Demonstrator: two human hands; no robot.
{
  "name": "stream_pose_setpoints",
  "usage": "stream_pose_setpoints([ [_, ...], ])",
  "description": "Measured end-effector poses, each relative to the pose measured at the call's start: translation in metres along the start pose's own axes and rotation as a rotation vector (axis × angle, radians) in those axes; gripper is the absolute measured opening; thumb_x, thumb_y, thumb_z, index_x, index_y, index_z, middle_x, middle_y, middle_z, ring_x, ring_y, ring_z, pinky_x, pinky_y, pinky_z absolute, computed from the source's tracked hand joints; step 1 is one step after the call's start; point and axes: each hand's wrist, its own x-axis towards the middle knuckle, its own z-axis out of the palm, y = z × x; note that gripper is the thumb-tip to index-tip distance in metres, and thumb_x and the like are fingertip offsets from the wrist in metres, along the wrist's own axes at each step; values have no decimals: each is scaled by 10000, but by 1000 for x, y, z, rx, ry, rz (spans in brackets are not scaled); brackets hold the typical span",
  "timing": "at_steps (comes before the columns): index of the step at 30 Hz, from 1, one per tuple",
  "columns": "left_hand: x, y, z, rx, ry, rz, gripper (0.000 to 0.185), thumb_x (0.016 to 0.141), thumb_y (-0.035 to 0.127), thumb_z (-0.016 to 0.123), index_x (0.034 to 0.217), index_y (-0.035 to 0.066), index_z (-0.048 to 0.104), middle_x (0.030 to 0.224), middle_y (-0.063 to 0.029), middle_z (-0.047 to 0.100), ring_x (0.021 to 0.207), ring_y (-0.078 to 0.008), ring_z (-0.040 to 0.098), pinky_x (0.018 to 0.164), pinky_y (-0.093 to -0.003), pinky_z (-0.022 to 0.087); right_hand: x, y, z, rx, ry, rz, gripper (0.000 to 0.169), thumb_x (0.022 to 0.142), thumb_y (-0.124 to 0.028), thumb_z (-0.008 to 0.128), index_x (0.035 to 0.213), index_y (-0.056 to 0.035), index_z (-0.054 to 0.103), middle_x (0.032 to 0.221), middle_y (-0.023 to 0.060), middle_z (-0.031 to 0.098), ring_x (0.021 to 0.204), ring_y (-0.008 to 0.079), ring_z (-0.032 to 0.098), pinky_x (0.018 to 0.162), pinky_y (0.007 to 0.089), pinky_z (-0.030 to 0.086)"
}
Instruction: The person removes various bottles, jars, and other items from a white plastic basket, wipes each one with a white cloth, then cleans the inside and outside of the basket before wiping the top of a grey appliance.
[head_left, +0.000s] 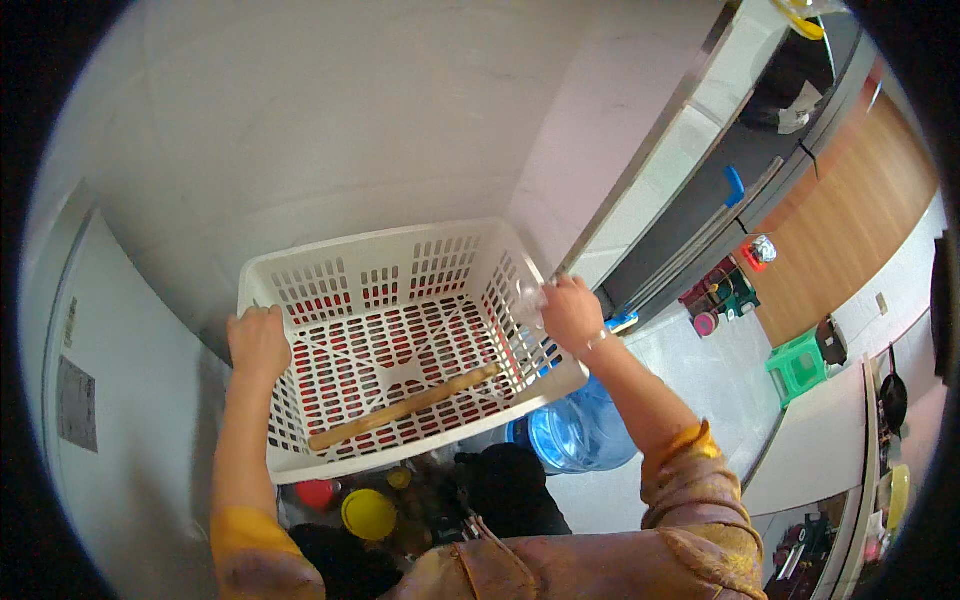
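A large white plastic basket (390, 366) with slotted walls and floor is before me, gripped at both short ends. My left hand (259, 341) is closed over its left rim. On the opposite rim, my right hand (571, 311) grips near the far right corner, with a piece of clear plastic (527, 300) beside the fingers. One wooden stick (405, 406), like a rolling pin, lies slantwise on the basket floor. Something red shows through the slots from beneath; what it is stays hidden.
Blue water jugs (581, 431) stand right of the basket. Below it are a yellow lid (369, 514) and a red lid (318, 493). A white appliance-like panel (135, 360) rises at left. Beyond the doorway frame (667, 161) stands a green stool (799, 366).
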Motion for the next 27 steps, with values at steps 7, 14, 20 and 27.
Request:
stream_pose_setpoints([
  [7,-4,-45,-3,-724,280,-125,304,819,245,608,1064,66,624,1112,-129,616,1036,-311,573,900,-391,433,-123,-6,-19,480,239,-29,317,700,-27,572,1010,-30,639,929,179,589,900,350,546,786,422,451],
  [14,-134,-17,-22,-995,263,-138,347,888,221,539,1188,49,561,1295,-170,484,1175,-323,476,980,-384,392,-157,-46,-11,487,430,-64,335,710,24,555,1039,0,614,922,163,565,876,335,532,792,398,441],
  [20,-186,25,7,-1471,567,-256,531,956,296,386,1391,9,281,1455,-165,269,1335,-275,277,1094,-348,207,-148,-162,-12,626,486,-299,380,634,84,541,986,-32,628,879,126,568,839,317,539,753,400,462],
  [27,-192,21,10,-1638,514,-163,665,981,441,303,1450,6,125,1505,-144,173,1386,-229,167,1120,-334,119,-132,-279,-26,704,363,-570,381,617,50,554,979,-44,632,878,97,570,848,297,533,757,386,475],
])
